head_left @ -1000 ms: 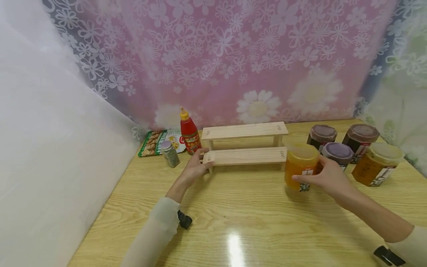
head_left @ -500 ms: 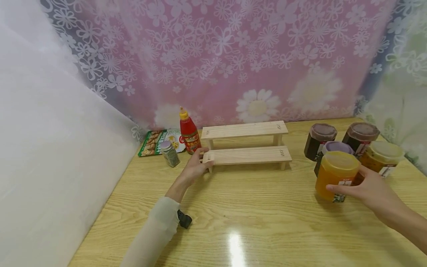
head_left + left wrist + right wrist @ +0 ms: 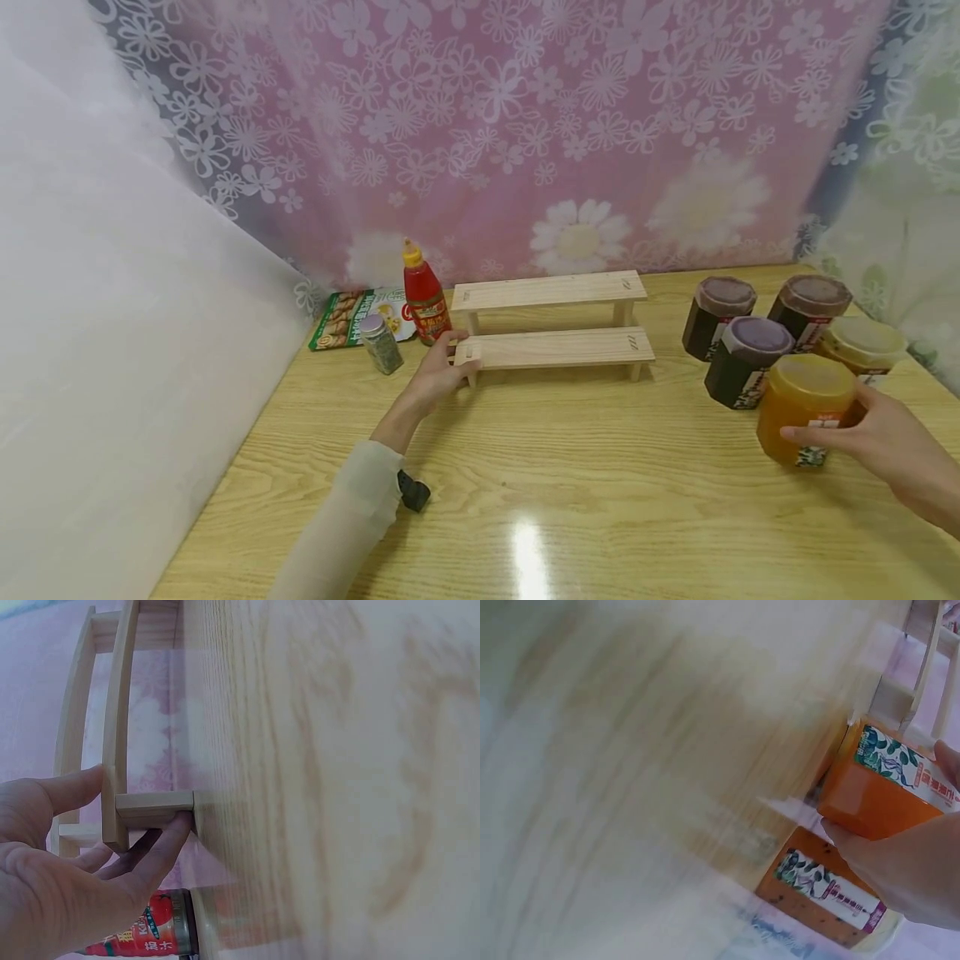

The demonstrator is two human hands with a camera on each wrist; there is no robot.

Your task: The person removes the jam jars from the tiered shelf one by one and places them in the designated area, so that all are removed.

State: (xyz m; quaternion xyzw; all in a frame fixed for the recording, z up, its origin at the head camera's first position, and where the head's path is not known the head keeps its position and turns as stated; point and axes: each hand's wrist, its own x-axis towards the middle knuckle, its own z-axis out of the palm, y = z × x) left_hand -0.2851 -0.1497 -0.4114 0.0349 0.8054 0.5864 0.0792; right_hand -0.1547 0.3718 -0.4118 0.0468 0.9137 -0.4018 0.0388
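My left hand [image 3: 433, 377] grips the left end of a low two-step wooden rack [image 3: 555, 348]. In the left wrist view its thumb lies on the lower board [image 3: 114, 742], with fingers curled by the leg [image 3: 157, 808]. At the right, my right hand [image 3: 892, 437] holds a jar of orange preserve with a yellow lid [image 3: 802, 417], upright, thumb on the near side. The right wrist view shows this orange jar [image 3: 877, 787] close to the tabletop. Beside it stand a dark jar with a purple lid [image 3: 742, 367] and another yellow-lidded jar [image 3: 862, 346].
Two more dark jars [image 3: 720, 321] [image 3: 808, 312] stand behind at the right. Left of the rack are a red squeeze bottle of sauce [image 3: 426, 302], a small spice shaker [image 3: 382, 346] and a green food packet [image 3: 341, 321]. A flowered curtain [image 3: 525, 150] hangs behind the table.
My right hand has carried the orange jar from the rack's right end rightward and nearer, to the front of the other jars. My left hand stays on the rack.
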